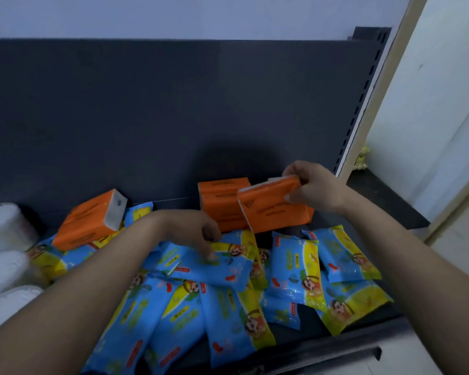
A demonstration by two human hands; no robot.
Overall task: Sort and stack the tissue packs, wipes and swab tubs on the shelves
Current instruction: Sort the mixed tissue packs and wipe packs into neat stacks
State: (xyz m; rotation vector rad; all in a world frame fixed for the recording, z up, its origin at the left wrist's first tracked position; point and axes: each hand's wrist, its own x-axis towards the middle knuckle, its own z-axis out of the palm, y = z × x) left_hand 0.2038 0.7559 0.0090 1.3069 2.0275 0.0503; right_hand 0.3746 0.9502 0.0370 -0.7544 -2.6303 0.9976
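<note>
your right grip (313, 188) is clasping a rectangular orange plastic tissue pack (274, 209), tilted before the orange stack (222, 201) on the dark shelf (385, 204). your left grip (198, 231) is pinching a blue-and-yellow wipes pack (220, 266) atop the pile (173, 320).

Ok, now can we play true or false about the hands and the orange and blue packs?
1. The right hand holds an orange tissue pack. True.
2. The left hand is up in the air, touching nothing. False: its fingers pinch a blue wipes pack.
3. The rest of the blue ones are stacked neatly. False: the other wipes packs lie scattered and overlapping on the shelf.
4. White swab tubs sit at the far left. True.
</note>
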